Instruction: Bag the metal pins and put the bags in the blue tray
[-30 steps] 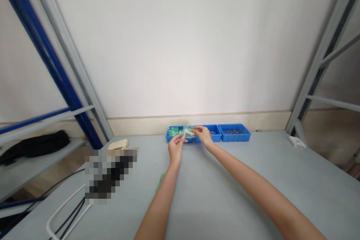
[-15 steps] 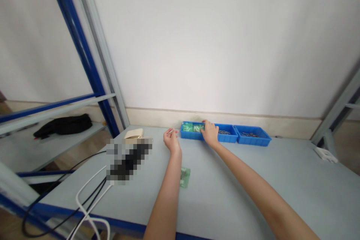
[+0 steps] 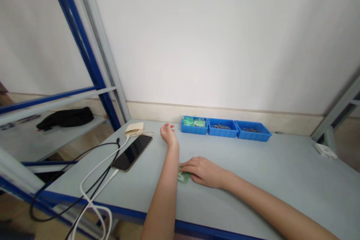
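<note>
My left hand (image 3: pixel 168 134) is raised left of the blue bins, its fingers curled round a small pale thing too small to name. Over a green packet (image 3: pixel 184 177) on the grey table lies my right hand (image 3: pixel 201 170), its fingertips on the packet's upper part. Part of that packet is hidden by my right fingers and my left forearm. Along the wall stand three blue bins: the left bin (image 3: pixel 194 130) holds green packets, while the middle bin (image 3: pixel 222 132) and the right bin (image 3: pixel 254 135) hold thin metal pieces.
On the left lie a black phone (image 3: pixel 132 153), a cream power bank (image 3: pixel 134 129) and white and black cables (image 3: pixel 92 180) running over the table's edge. A white object (image 3: pixel 325 150) sits at the far right. Blue and grey frame posts flank the table.
My right hand has left the bins and come down onto the green packet. My left hand has shifted slightly left. The view has tilted a little.
</note>
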{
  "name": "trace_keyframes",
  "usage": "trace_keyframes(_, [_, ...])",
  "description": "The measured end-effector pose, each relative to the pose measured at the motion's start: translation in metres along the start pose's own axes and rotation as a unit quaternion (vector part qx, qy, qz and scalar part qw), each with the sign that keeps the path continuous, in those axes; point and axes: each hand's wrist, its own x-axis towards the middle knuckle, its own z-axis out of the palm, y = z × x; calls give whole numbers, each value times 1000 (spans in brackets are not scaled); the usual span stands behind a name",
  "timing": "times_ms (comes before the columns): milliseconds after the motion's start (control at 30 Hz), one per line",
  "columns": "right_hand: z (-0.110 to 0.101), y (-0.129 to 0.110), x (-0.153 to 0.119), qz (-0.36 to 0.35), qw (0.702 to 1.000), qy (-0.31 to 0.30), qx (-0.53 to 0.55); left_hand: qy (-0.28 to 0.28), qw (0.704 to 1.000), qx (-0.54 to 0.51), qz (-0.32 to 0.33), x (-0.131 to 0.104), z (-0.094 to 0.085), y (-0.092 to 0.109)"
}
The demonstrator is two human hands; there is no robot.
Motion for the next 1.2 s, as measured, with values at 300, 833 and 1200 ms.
trace_keyframes(300, [-5,46,-51,271,865,282,315,-354,931,94,-4,-59,30,-6])
trace_keyframes(833, [-14,84,-76,289,762,472,335,-496,798,212,269,-108,33,-5])
trace_keyframes(1200, [-19,85,-81,314,780,471,267,-513,783,217,278,-104,33,1])
